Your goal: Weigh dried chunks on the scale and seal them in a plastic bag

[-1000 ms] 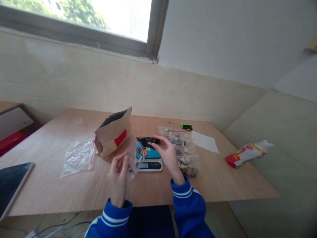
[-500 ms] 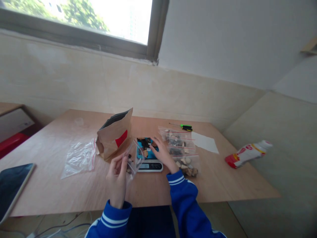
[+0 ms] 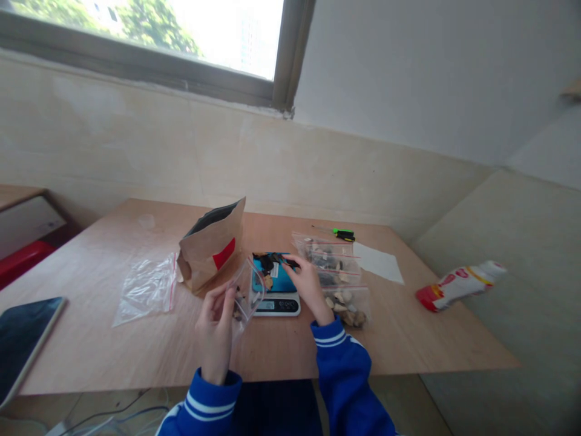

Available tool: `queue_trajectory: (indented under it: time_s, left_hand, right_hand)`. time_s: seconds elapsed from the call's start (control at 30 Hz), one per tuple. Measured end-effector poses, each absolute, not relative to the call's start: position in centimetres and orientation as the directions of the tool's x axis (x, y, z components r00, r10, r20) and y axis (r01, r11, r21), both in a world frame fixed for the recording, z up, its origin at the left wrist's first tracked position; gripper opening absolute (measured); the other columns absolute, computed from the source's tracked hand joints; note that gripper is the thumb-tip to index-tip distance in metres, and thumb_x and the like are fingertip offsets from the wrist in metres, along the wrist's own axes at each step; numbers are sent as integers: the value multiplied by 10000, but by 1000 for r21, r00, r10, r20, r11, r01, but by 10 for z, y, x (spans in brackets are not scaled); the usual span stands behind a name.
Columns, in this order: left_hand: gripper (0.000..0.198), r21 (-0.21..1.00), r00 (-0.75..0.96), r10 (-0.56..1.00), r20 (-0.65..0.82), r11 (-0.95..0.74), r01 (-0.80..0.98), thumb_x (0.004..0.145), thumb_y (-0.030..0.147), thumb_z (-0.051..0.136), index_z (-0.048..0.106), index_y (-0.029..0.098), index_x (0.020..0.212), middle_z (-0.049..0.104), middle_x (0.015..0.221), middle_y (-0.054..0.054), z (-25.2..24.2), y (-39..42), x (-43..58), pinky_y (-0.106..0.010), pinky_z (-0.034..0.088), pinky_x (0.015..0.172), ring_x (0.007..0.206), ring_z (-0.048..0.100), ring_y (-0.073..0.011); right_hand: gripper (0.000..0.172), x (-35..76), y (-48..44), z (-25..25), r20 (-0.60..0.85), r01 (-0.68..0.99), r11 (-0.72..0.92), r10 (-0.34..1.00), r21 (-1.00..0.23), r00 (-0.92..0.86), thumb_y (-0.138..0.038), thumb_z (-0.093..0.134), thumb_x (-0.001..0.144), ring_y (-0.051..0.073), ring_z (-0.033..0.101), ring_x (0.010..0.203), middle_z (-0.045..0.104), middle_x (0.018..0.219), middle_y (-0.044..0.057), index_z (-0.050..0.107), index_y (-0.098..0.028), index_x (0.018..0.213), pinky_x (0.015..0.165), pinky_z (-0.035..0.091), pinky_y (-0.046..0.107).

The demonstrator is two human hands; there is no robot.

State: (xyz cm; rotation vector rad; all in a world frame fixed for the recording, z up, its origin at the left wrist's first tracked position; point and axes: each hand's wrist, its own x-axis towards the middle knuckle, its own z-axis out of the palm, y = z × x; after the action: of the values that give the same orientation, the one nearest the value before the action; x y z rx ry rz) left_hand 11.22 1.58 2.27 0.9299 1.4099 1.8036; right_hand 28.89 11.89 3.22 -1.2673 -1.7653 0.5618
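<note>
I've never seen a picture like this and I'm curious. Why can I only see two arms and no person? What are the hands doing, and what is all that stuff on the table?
The camera sits on the person's head and looks down, so you see only their own arms in blue sleeves. The left hand holds a small clear bag open. The right hand pinches a dark piece over a little scale with a blue top, where more dark and pale bits lie. On the wooden table there is also a brown paper bag, standing open, an empty clear bag lying flat, a stack of filled clear bags beside the right hand, a green-handled screwdriver and a white sheet. A tablet lies at the left edge.
</note>
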Motion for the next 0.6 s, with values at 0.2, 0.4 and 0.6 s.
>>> queue_trajectory:
  time_s: [0.2,0.4,0.6]
  left_hand:
    - [316,978,-532,840,108,-185,-92,812,414,635,636,170,1014,724,1059,-102,22,17,114,-338,558,833,966,690,-213]
    - [315,976,-540,835,104,-189,-105,816,421,628,632,172,1008,721,1063,-102,21,16,112,-352,552,847,967,688,-213]
    - [318,982,-547,830,112,-175,-64,829,426,612,632,174,1022,705,1113,-101,21,14,109,-342,525,894,1021,667,-209]
  right_hand:
    - [431,256,86,82,326,187,406,878,-894,-350,-277,687,776,188,627,1101,665,1200,40,621,-253,1201,993,486,361]
    - [526,244,85,79,284,98,364,845,-926,-452,-307,695,779,182,563,1209,586,1320,60,547,-246,1279,1034,459,346]
    - [313,258,129,40,340,525,379,924,-762,-174,-229,469,912,207,573,1172,624,1219,142,593,-134,1183,1027,440,374]
